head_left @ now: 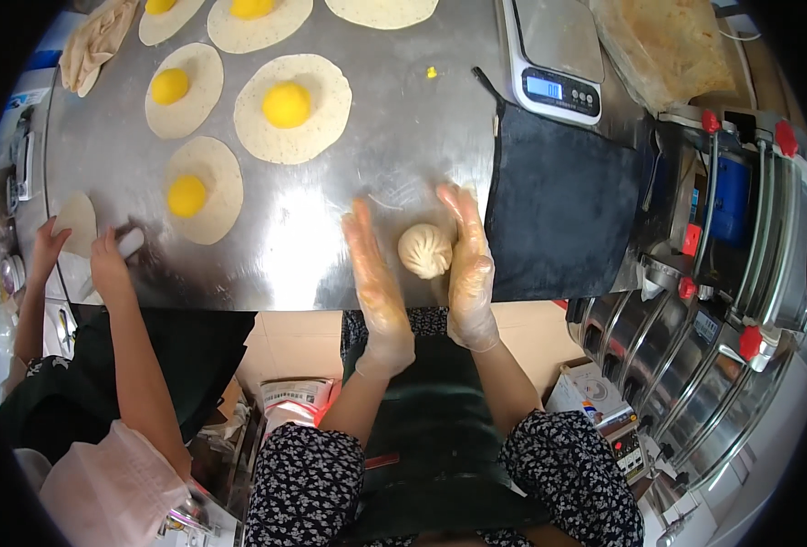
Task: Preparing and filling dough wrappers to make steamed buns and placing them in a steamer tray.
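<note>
Two gloved hands (left hand (378,283), right hand (470,264)) flank dough ball (424,250).

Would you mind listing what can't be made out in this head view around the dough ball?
- Dough ball: its right side, hidden by the right hand.
- Scale: display digits too small, top cut off by the edge.
- Dough rounds at the top: cut off by the edge.
- Left hand: palm faces away.

Top edge is cutting off three dough rounds (256,20) at upper centre. Right hand (470,264) is hiding the far side of the pleated dough ball (424,250). Scale display (543,88) digits too small to read. Co-worker's rolling pin (130,242) mostly covered by a hand.
</note>
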A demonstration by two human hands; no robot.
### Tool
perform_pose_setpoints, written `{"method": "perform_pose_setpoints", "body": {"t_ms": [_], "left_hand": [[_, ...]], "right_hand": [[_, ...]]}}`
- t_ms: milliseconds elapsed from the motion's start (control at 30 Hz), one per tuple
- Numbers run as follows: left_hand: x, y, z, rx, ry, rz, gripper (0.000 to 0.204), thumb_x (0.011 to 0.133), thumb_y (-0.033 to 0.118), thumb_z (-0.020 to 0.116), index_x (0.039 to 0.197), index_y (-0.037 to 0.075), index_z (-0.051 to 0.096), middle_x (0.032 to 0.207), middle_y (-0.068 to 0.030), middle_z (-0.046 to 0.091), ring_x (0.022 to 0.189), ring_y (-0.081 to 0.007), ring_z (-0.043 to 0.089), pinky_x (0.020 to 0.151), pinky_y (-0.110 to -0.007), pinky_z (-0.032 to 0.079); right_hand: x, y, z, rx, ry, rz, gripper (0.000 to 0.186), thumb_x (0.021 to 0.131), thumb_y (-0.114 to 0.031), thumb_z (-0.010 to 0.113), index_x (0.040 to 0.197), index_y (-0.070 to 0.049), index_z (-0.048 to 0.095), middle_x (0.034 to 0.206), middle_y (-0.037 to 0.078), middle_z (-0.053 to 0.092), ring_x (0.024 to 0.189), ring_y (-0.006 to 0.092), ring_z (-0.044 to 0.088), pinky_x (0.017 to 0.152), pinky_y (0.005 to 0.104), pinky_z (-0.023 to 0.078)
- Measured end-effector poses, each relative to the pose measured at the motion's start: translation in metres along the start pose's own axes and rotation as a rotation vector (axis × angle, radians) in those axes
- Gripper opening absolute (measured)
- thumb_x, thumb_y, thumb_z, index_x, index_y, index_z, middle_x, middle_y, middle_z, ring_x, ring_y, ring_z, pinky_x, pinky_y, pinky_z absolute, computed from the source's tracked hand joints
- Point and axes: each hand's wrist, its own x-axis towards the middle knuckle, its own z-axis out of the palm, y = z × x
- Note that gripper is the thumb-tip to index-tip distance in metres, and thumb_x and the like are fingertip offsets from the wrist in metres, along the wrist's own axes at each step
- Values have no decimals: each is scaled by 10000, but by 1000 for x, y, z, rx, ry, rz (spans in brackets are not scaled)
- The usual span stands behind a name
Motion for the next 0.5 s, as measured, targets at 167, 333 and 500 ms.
{"method": "perform_pose_setpoints", "body": {"t_ms": [167,333,500], "left_hand": [[-7,-1,16,136,-39,46,1028,907,809,198,1592,63,22,1658,-177,62,1533,-305,60,1238,-432,53],[4,5,17,233,-5,77,1016,914,798,183,1590,58,19,1654,-182,86,1530,-306,84,1241,-437,46],[-9,-10,12,222,-152,146,1010,918,792,191,1590,54,30,1655,-180,89,1529,-311,88,1239,-438,60]], "right_hand": [[-5,15,-4,115,-188,127,1028,921,-769,353,1536,47,240,1493,200,442,1413,296,383,1177,423,259],[-2,3,3,112,32,59,1077,899,-805,326,1540,54,217,1506,202,418,1417,281,370,1178,416,263],[5,-5,0,100,-79,51,1038,903,-803,320,1542,13,263,1492,206,440,1387,280,410,1165,418,282]]}}
